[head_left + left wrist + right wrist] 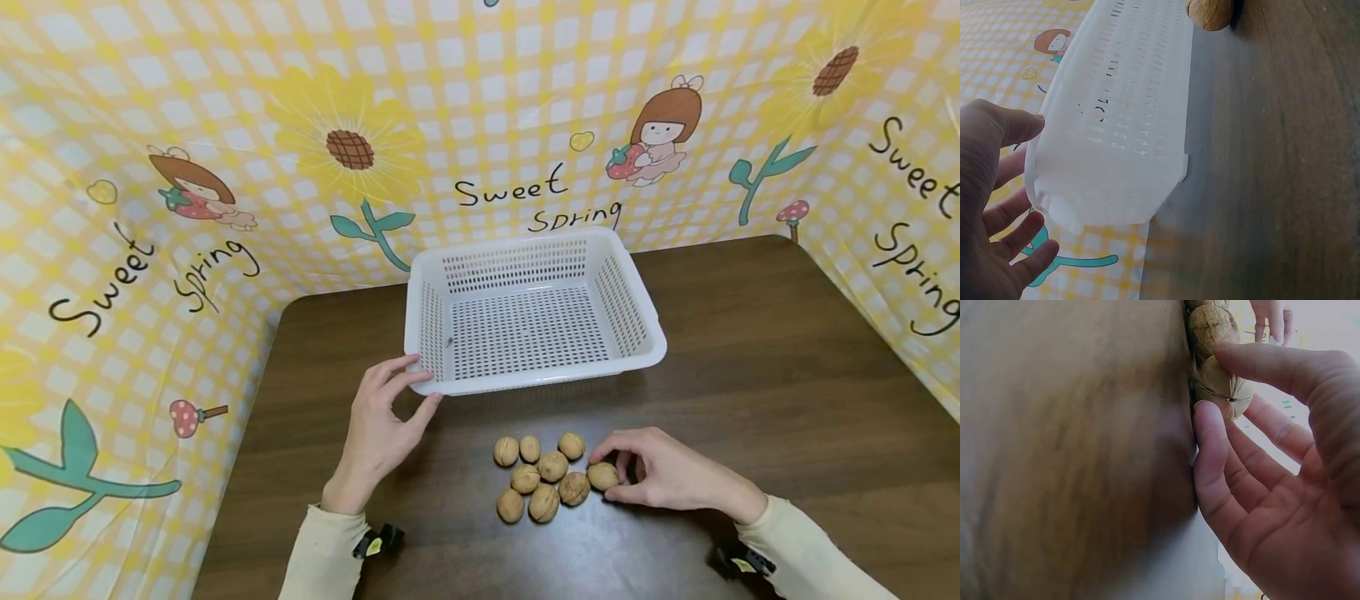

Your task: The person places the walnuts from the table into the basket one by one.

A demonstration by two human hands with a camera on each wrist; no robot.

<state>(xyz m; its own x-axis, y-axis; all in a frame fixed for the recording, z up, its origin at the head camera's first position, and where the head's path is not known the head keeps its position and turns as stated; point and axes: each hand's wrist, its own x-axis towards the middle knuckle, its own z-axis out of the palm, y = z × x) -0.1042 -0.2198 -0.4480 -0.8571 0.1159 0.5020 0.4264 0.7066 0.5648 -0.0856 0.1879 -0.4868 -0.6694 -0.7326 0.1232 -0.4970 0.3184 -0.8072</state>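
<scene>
My right hand [663, 471] has its thumb and fingers around a walnut [602, 477] at the right end of a loose group of walnuts [552, 467] on the table. In the right wrist view the thumb and a fingertip pinch this walnut [1225, 390], with another walnut [1211, 328] just beyond it. My left hand [382, 429] rests at the near left corner of a white plastic basket [536, 379]. Its fingers are spread, relaxed over the rim, and the thumb lies along the front edge. The left wrist view shows the thumb against the basket's side [1116, 112].
The dark wooden table [757, 350] carries the basket at its back and the walnuts in front of it. A yellow checked cloth [480, 108] with printed flowers walls off the back and both sides. The basket has slotted walls and a perforated floor.
</scene>
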